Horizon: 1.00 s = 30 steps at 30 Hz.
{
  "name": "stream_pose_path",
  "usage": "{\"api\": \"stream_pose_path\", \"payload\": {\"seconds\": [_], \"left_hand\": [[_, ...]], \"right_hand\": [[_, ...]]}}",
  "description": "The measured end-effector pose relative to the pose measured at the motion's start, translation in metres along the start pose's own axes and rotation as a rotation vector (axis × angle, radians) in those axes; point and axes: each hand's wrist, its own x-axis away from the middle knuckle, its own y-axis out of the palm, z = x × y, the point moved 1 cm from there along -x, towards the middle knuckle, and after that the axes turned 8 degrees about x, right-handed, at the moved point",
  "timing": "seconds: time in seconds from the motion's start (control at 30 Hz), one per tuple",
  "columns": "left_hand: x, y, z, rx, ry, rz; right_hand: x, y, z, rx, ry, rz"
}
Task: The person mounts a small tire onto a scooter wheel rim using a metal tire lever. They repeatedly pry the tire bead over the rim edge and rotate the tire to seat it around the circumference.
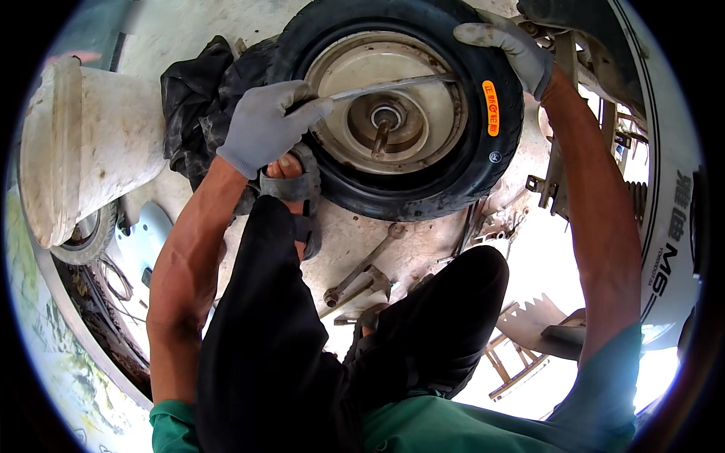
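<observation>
A black tyre point(423, 200) lies around a cream wheel rim point(355, 64), with an orange sticker point(491, 109) on its sidewall. An axle end point(384, 121) stands up from the hub. My gloved left hand point(268, 124) is closed round a flat metal tyre lever point(393, 87). This lever reaches across the rim, its far end at the tyre's right inner edge. On the tyre's upper right edge rests my gloved right hand point(510, 49), fingers stretched out over the rubber. My sandalled left foot point(291, 177) is against the tyre's left side.
A dirty white bucket point(113, 128) lies at the left, beside crumpled black plastic point(196, 102). A wrench point(366, 264) is on the floor between my legs. Motorbike framework point(563, 151) and a white body panel point(664, 249) stand close on the right.
</observation>
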Motion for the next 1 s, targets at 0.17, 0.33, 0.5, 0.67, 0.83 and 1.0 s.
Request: {"api": "stream_pose_path", "payload": {"seconds": [0.17, 0.33, 0.5, 0.67, 0.83, 1.0], "left_hand": [[-0.002, 0.015, 0.012, 0.021, 0.079, 0.009], [-0.004, 0.018, 0.016, -0.035, 0.096, -0.015], [0.006, 0.002, 0.012, -0.094, 0.066, 0.005], [0.003, 0.007, 0.007, -0.11, 0.136, 0.034], [-0.003, 0.004, 0.001, -0.108, 0.169, 0.054], [-0.009, 0.006, -0.01, -0.138, 0.236, 0.086]], "right_hand": [[0.001, 0.001, 0.0, 0.033, 0.071, 0.041], [0.0, -0.002, 0.005, 0.035, 0.022, 0.065], [-0.002, -0.013, 0.021, 0.047, 0.03, 0.058], [-0.023, -0.055, 0.05, 0.159, -0.062, 0.049], [-0.024, -0.076, 0.059, 0.264, -0.077, 0.066], [-0.01, -0.053, 0.032, 0.253, -0.074, 0.11]]}}
